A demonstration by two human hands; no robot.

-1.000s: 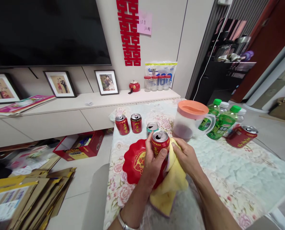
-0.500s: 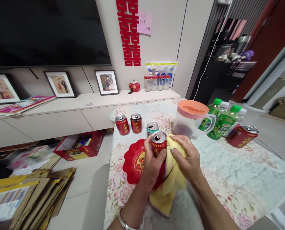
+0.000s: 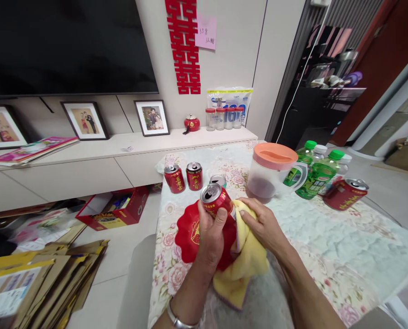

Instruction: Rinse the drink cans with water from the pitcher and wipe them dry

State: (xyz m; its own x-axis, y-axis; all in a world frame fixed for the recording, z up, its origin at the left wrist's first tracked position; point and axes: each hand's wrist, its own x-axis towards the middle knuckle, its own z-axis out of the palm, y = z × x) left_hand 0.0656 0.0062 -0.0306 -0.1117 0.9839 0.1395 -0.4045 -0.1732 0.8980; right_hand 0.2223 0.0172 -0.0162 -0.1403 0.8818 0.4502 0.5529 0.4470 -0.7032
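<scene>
A red drink can (image 3: pixel 216 201), its top opened and tilted to the left, is gripped in my left hand (image 3: pixel 212 235). My right hand (image 3: pixel 263 224) is closed on a yellow cloth (image 3: pixel 243 260), which touches the can's lower right side and hangs down to the tabletop. Under the can lies a red scalloped plate (image 3: pixel 186 228) with a gold design, partly covered by my hands and the cloth. Just behind the held can stands a teal can (image 3: pixel 218 180), mostly hidden. Two more red cans, one on the left (image 3: pixel 174 178) and one beside it (image 3: pixel 194 176), stand upright.
A clear pitcher (image 3: pixel 263 178) with an orange lid holds dark liquid. To its right are several bottles (image 3: pixel 318 176) and a large red can (image 3: pixel 347 194). A flowered cloth covers the table (image 3: pixel 327 246). Flattened cardboard (image 3: pixel 60 278) and a red box (image 3: pixel 114 210) lie on the floor.
The can in my left hand has gone from nearly upright to tilted left, moving slightly left. The cloth now meets it lower, near its base.
</scene>
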